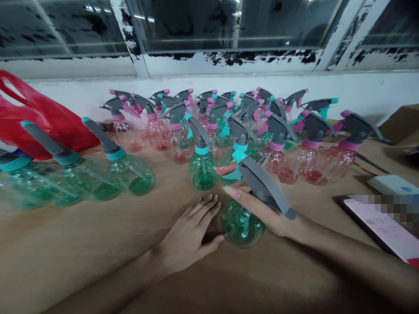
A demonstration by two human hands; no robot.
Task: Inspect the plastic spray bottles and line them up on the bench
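Note:
My right hand (262, 210) grips a clear green spray bottle (242, 226) around its neck, below the grey and turquoise trigger head. One finger of that hand reaches forward past the nozzle. The bottle stands upright, or nearly so, close in front of me. My left hand (191, 233) lies flat on the wooden table (98, 257), palm down, its fingers stretched out just left of the bottle's base. Just beyond the two hands stands another green spray bottle (202, 170) with a turquoise collar.
Several pink spray bottles (278, 159) and green ones crowd the back of the table. More green bottles (132, 174) form a row at left, by a red plastic bag (42, 117). At right lie a phone (379, 226), a white device (393, 185) and a cardboard box (404, 126).

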